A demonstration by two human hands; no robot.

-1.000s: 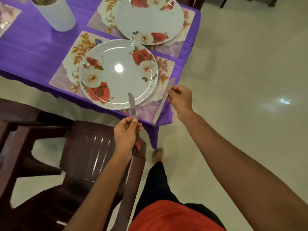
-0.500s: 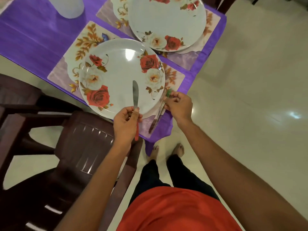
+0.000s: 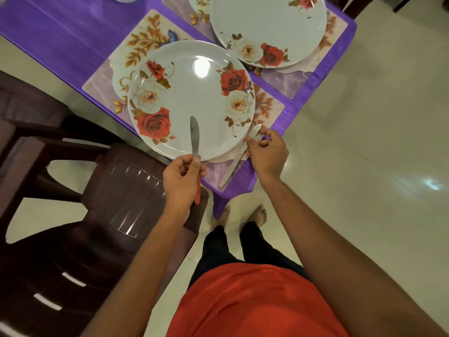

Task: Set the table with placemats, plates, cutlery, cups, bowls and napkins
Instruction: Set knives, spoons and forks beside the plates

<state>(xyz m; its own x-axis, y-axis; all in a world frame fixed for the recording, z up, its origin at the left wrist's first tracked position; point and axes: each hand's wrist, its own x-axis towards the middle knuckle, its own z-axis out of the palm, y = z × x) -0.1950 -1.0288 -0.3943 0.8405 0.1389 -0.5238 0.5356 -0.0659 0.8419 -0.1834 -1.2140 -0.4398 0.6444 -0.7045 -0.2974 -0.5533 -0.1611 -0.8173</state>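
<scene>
A white plate with red and cream roses (image 3: pixel 192 93) sits on a floral placemat (image 3: pixel 143 37) at the table's near corner. My left hand (image 3: pixel 181 183) grips a red-handled knife (image 3: pixel 194 137) whose blade points up over the plate's near rim. My right hand (image 3: pixel 266 154) pinches a second, all-metal knife (image 3: pixel 232 170) that lies on the placemat along the plate's right edge, one end near the table edge. A second rose plate (image 3: pixel 267 27) rests on its own placemat (image 3: pixel 291 81) further back.
A purple cloth (image 3: pixel 60 32) covers the table. A dark brown plastic chair (image 3: pixel 97 215) stands at the left, close to the table edge. Pale tiled floor (image 3: pixel 364 142) spreads to the right. My feet are just below the table corner.
My right hand has lowered the metal knife from the air onto the placemat beside the plate. My left hand has kept its knife, now over the plate rim. The view moved closer.
</scene>
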